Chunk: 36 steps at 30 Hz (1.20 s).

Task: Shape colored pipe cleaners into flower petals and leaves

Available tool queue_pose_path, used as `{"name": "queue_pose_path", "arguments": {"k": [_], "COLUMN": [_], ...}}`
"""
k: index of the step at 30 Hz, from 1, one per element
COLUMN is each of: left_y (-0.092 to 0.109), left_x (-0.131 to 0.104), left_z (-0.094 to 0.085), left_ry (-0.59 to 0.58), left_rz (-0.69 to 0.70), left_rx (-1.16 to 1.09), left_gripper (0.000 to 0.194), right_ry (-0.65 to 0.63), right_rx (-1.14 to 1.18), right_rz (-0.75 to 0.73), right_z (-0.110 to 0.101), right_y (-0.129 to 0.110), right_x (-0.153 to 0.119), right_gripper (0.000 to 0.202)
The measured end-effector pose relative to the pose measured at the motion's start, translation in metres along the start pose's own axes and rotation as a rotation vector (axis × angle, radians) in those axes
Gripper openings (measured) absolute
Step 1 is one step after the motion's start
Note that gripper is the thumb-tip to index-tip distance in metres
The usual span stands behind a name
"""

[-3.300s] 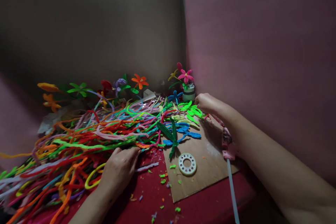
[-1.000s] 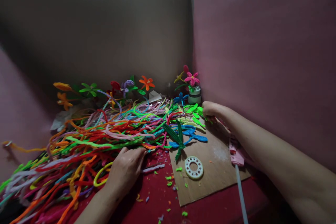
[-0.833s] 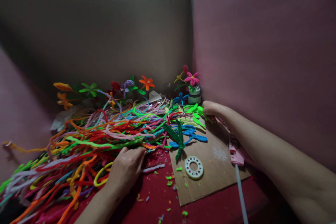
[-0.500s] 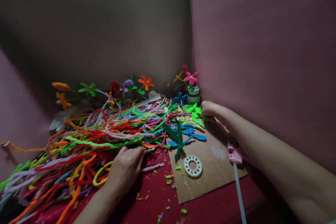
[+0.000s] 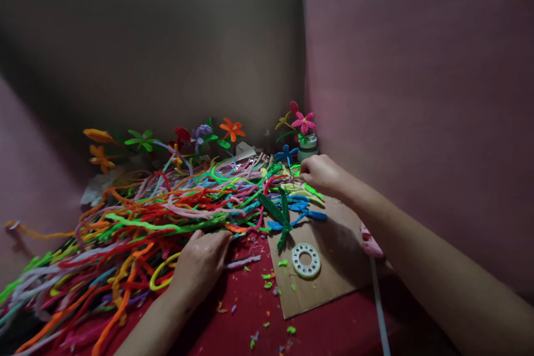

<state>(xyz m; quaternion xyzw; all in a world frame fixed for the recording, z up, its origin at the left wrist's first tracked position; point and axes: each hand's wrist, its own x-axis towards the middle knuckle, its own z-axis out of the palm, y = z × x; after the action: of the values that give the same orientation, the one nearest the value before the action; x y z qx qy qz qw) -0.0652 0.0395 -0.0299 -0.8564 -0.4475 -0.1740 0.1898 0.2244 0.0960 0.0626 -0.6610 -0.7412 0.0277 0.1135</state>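
Observation:
My left hand (image 5: 203, 260) rests on the red cloth at the front edge of a heap of coloured pipe cleaners (image 5: 146, 219). Its fingers are curled in, and what they hold, if anything, is hidden. A short lilac pipe cleaner (image 5: 244, 261) lies just right of it. My right hand (image 5: 319, 173) is closed above the bright green pipe-cleaner leaves (image 5: 312, 191) at the back of the cardboard; its fingertips are hidden. Nearer me on the cardboard lie a dark green leaf piece (image 5: 282, 217) and blue pipe-cleaner petals (image 5: 315, 215).
The cardboard sheet (image 5: 329, 278) carries a white ring with holes (image 5: 295, 267). A pink glue gun (image 5: 370, 243) with a clear glue stick (image 5: 379, 306) lies at its right edge. Finished flowers (image 5: 232, 130) and a lidded jar (image 5: 307, 147) stand at the back. Scraps litter the red cloth (image 5: 233, 322).
My right hand has moved left from the right end of the green leaves and now covers part of them. My left hand has stayed nearly still.

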Motion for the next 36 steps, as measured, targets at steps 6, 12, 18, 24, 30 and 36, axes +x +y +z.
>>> {"name": "queue_pose_path", "arguments": {"k": [6, 12, 18, 24, 30, 36], "left_y": [-0.001, -0.004, -0.006, -0.006, -0.005, -0.009], "left_x": [0.000, -0.002, -0.003, -0.002, 0.000, -0.004], "left_z": [0.000, 0.006, 0.009, 0.007, 0.005, 0.012], "left_ry": [0.022, -0.006, 0.033, 0.081, 0.089, 0.057], "left_rz": [0.016, 0.013, 0.043, 0.059, 0.061, 0.030], "left_rx": [-0.016, 0.013, 0.015, -0.012, -0.011, -0.018], "left_gripper": [0.025, 0.024, 0.022, 0.024, 0.025, 0.021], "right_ry": [0.024, -0.216, -0.177, -0.121, -0.108, -0.113], "right_rx": [0.197, 0.093, -0.100, -0.097, -0.073, -0.081], "right_rz": [-0.253, -0.321, -0.265, -0.300, -0.320, -0.360], "right_z": [0.019, 0.032, 0.039, 0.048, 0.049, 0.050], "right_y": [-0.017, -0.020, -0.029, -0.025, -0.025, -0.024], "right_x": [-0.025, -0.042, -0.053, -0.050, -0.052, -0.054], "right_gripper": [0.020, 0.019, 0.023, 0.024, 0.022, 0.021]}}
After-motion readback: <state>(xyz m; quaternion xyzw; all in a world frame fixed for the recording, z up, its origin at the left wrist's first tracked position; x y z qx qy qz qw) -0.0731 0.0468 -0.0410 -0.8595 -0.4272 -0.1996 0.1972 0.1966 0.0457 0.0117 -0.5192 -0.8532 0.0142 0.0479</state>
